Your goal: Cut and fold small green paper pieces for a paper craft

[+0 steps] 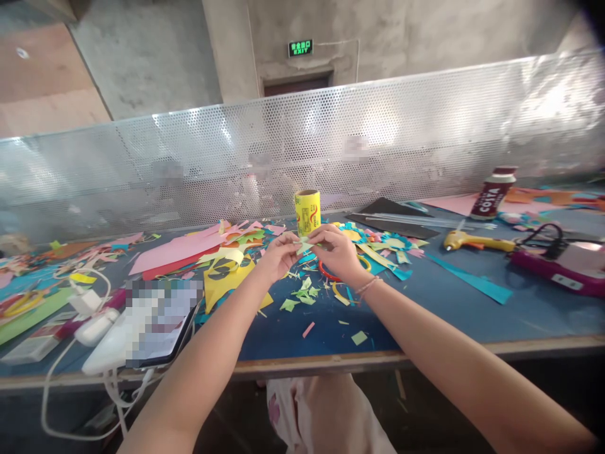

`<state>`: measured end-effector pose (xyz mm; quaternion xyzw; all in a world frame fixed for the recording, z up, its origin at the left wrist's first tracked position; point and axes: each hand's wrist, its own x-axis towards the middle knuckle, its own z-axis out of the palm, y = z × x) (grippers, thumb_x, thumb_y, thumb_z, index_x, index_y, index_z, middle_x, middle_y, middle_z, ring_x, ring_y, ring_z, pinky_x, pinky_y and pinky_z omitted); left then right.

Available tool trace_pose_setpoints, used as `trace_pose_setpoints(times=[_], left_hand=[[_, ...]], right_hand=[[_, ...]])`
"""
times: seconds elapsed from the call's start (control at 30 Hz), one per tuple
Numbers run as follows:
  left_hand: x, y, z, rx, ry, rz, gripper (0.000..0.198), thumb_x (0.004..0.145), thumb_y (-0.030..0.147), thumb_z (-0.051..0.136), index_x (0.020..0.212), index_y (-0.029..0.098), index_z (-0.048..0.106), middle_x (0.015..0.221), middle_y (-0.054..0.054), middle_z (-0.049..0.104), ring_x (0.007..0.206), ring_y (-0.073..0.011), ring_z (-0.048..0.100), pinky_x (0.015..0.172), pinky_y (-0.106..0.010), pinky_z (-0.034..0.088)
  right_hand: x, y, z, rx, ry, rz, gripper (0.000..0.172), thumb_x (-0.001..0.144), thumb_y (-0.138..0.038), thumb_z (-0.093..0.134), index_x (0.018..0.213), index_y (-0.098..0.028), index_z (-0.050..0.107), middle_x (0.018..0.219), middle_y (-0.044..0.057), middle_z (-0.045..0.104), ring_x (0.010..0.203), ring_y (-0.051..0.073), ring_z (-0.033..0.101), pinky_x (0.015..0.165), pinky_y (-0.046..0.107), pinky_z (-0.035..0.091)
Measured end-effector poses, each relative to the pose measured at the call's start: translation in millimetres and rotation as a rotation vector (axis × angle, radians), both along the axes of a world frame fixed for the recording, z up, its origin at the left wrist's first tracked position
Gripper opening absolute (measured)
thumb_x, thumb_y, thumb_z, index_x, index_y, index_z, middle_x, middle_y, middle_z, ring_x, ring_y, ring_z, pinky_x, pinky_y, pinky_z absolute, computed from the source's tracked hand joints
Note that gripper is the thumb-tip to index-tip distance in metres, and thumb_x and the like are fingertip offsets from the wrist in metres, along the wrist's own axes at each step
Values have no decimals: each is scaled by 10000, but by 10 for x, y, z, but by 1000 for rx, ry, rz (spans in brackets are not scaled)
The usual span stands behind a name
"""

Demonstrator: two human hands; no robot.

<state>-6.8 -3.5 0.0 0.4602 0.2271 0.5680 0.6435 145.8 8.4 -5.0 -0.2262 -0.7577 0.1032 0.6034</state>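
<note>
Between my two hands is a small piece of light green paper (304, 244), pinched from both sides. My left hand (282, 253) closes its thumb and fingers on the left edge, and my right hand (336, 253) grips the right. Just behind them a yellow cardboard tube (308, 213) stands upright. Red-handled scissors (326, 272) lie partly hidden under my right hand. Below my hands is a little heap of green paper cutouts (306, 292). Yellow paper with cut-out holes (227, 284) rests left of my left forearm.
A yellow glue gun (477, 242) and a dark red bottle (492, 194) are at the right. A phone (163, 328) with white cables lies at the front left. Pink paper sheets (182, 250) and scraps spread across the blue table (425, 315). A perforated metal screen (203, 164) borders the back.
</note>
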Motion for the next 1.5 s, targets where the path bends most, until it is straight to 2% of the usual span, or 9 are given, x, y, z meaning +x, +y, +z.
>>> trace_pose_setpoints(times=[0.27, 0.5, 0.73, 0.97, 1.27, 1.5], left_hand=[[12, -20, 8, -28, 2, 31, 164, 594, 116, 698, 648, 144, 545, 576, 45, 537, 545, -58, 533, 551, -190, 445], [10, -23, 28, -56, 20, 28, 195, 576, 108, 702, 663, 152, 533, 609, 40, 550, 572, -64, 545, 558, -194, 430], [-15, 15, 2, -19, 39, 33, 236, 566, 80, 680, 732, 160, 532, 639, 41, 557, 577, -69, 549, 557, -200, 423], [-18, -9, 18, 70, 82, 69, 255, 569, 86, 681, 768, 165, 542, 713, 29, 567, 621, -65, 544, 578, -194, 411], [-16, 4, 13, 67, 105, 71, 227, 568, 102, 678, 748, 161, 552, 708, 22, 564, 630, -73, 540, 596, -212, 412], [-6, -22, 27, 11, 95, 29, 185, 601, 135, 682, 730, 153, 551, 696, 15, 573, 608, -78, 546, 589, -221, 424]], right_hand=[[8, 34, 1, -22, 10, 5, 104, 680, -113, 594, 663, -203, 645, 752, 38, 635, 779, 171, 598, 683, 316, 498], [9, -5, 26, -44, 4, 39, 158, 666, -67, 571, 725, -207, 617, 781, 19, 604, 768, 151, 588, 706, 313, 499], [-10, 33, -13, -341, 143, 185, 385, 619, -87, 586, 975, -210, 509, 1022, 44, 552, 682, 98, 604, 588, 239, 493], [-19, 56, -2, -441, 179, 266, 403, 605, -99, 596, 991, -195, 532, 750, 0, 612, 708, 124, 608, 666, 269, 505], [-1, 36, -1, -427, 103, 202, 326, 605, -110, 612, 924, -176, 585, 666, -20, 586, 618, 104, 560, 585, 248, 455], [-4, 74, 10, -487, 170, 316, 262, 584, -176, 683, 827, -169, 586, 641, -36, 568, 603, 90, 547, 590, 236, 447]])
